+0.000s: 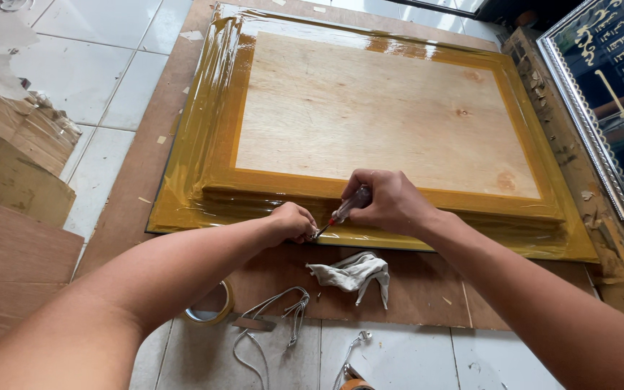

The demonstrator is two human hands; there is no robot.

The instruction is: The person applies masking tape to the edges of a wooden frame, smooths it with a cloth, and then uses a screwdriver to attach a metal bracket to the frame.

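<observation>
A large gold-coloured picture frame [211, 137] lies face down on a brown board, wrapped in clear plastic film, its pale plywood back [377, 108] facing up. My right hand [388, 202] grips a screwdriver [344, 209] with a clear and red handle, its tip pointing down-left at the frame's near edge. My left hand [294, 220] is closed right at the tip, pinching something too small to make out against the frame's near rail.
A crumpled white rag [355, 273], a roll of tape [214, 307] and loops of white cord [276, 314] lie on the board and tiles near me. Another silver-edged dark framed piece [608, 87] leans at the right. Plywood sheets [16, 238] lie at the left.
</observation>
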